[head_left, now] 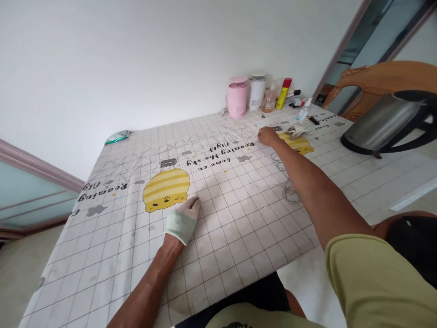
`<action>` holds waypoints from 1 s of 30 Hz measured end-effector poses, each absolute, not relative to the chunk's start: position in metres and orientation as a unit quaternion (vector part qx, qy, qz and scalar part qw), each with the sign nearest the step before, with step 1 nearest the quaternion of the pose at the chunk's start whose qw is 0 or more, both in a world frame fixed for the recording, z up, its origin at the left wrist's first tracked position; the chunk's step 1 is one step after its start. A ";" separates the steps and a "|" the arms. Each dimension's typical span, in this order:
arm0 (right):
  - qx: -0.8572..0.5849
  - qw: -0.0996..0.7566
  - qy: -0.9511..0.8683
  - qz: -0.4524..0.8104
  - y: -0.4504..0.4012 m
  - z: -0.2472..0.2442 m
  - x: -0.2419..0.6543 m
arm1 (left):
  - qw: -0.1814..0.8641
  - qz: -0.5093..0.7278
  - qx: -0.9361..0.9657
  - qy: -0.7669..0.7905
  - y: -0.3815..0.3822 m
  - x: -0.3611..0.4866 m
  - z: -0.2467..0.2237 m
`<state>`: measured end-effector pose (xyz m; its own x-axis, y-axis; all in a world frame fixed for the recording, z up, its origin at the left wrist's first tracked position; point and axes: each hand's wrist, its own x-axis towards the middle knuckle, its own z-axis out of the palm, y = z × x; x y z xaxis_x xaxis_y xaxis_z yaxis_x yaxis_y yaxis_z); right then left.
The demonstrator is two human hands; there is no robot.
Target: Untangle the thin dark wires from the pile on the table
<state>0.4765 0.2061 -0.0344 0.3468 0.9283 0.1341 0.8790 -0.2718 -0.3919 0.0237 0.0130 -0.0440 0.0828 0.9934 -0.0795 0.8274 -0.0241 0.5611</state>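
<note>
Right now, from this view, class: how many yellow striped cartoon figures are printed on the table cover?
2. One yellow striped figure lies at the gloved left hand; the other lies beyond the right hand, partly under a crumpled white cloth. More may be hidden.

Table cover (218, 255): canisters (238, 96), spray can (282, 94) along far edge against wall (136, 59); kettle (382, 123) on right; chair (382, 77) behind kettle.
</note>
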 end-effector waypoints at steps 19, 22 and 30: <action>-0.736 0.025 -0.676 0.007 0.041 0.003 0.474 | 0.225 0.164 0.738 0.614 0.014 0.021 -0.047; -0.731 0.008 -0.682 -0.004 0.016 -0.020 0.441 | 0.220 0.161 0.750 0.603 0.014 0.021 -0.048; -0.699 0.027 -0.714 -0.003 -0.027 -0.038 0.396 | 0.204 0.154 0.762 0.595 0.013 0.020 -0.046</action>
<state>0.3963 -0.0268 -0.0380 -0.0210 0.9989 0.0429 0.9992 0.0225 -0.0342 0.0200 0.0133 -0.0459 0.2452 0.9694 -0.0079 0.8434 -0.2093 0.4949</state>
